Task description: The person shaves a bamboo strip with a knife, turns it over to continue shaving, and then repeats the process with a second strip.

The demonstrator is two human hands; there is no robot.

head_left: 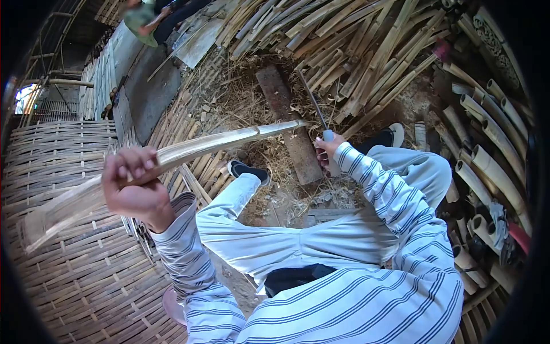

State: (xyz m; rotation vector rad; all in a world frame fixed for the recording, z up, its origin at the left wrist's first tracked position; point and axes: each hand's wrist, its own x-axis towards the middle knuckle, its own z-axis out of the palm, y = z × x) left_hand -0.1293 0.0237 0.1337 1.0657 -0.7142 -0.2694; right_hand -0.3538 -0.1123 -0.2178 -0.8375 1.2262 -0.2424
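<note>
A long split bamboo strip [212,141] slants across the view from lower left to the centre. Near its wide end, my left hand [136,180] is closed round it, fingers curled over the top. The strip's narrow tip lies over a worn wooden plank [286,120] on the ground. Just right of that tip, my right hand [330,151] grips the pale handle of a long knife [312,98], whose thin blade points up and away. Blade and strip appear apart.
Split bamboo pieces [361,51] are heaped at the top right, and bamboo tubes [492,166] lie along the right. A woven bamboo mat [74,275] spreads at the left. Shavings surround the plank. Another person [143,23] is at the upper left.
</note>
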